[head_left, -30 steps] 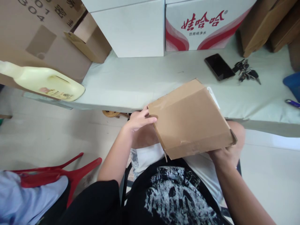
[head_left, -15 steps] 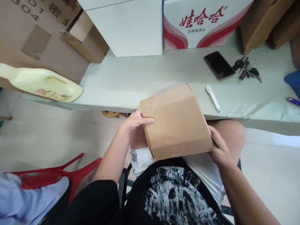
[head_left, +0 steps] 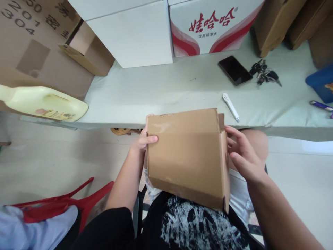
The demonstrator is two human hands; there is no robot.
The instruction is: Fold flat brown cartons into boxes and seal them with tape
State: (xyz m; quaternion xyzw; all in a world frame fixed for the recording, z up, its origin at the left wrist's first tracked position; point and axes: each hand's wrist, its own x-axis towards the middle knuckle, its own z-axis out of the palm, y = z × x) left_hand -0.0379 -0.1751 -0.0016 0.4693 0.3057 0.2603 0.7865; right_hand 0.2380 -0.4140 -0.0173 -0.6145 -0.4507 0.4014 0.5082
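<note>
A small brown cardboard box (head_left: pixel 186 156) rests over my lap, just in front of the table edge. My left hand (head_left: pixel 145 139) grips its left side, thumb on the top face and fingers behind. My right hand (head_left: pixel 240 154) is at the box's right side with its fingers curled against the side flap there.
A pale table (head_left: pixel 161 93) carries a white utility knife (head_left: pixel 230 106), a black phone (head_left: pixel 235 70), keys (head_left: pixel 264 73), a blue item (head_left: pixel 321 83), a cream jug (head_left: pixel 44 103) and large cartons (head_left: pixel 210 26) at the back. A red plastic chair (head_left: pixel 59 205) stands at lower left.
The box has turned and come down toward my lap, squared to me. My right hand shifted from its lower right corner up to the right side flap. The white knife came into view.
</note>
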